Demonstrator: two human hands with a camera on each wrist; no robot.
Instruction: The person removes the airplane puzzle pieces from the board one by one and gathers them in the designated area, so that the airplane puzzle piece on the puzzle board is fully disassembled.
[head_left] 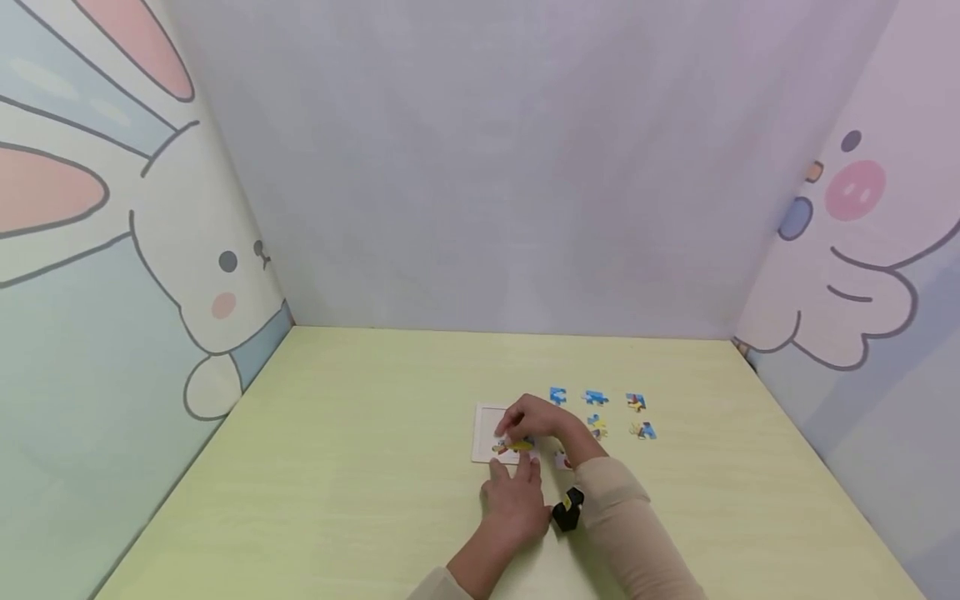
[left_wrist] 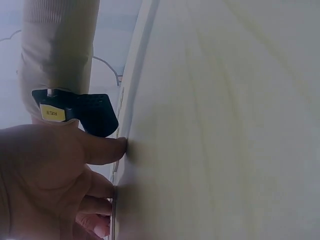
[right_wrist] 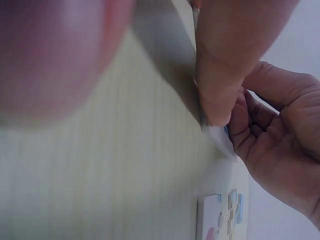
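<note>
In the head view a small white puzzle frame (head_left: 483, 421) lies on the table, with yellow and red picture pieces (head_left: 520, 446) in its near part. My left hand (head_left: 516, 502) rests at its near edge, fingers spread and fairly straight, fingertips touching the frame. My right hand (head_left: 534, 418) reaches over the frame from the right and touches the pieces with bent fingers. In the right wrist view one right finger (right_wrist: 217, 95) presses at the frame's edge; the blurred thumb (right_wrist: 55, 55) stands apart from it. The left wrist view shows my left thumb (left_wrist: 107, 150) against the table edge-on.
Several loose jigsaw pieces, among them a blue one (head_left: 596, 398) and a yellow-blue one (head_left: 642, 430), lie right of the frame. A white piece (head_left: 562, 459) sits partly beside the right forearm. A black device (head_left: 567, 510) is worn on the right wrist. Printed walls surround the table (head_left: 360, 467).
</note>
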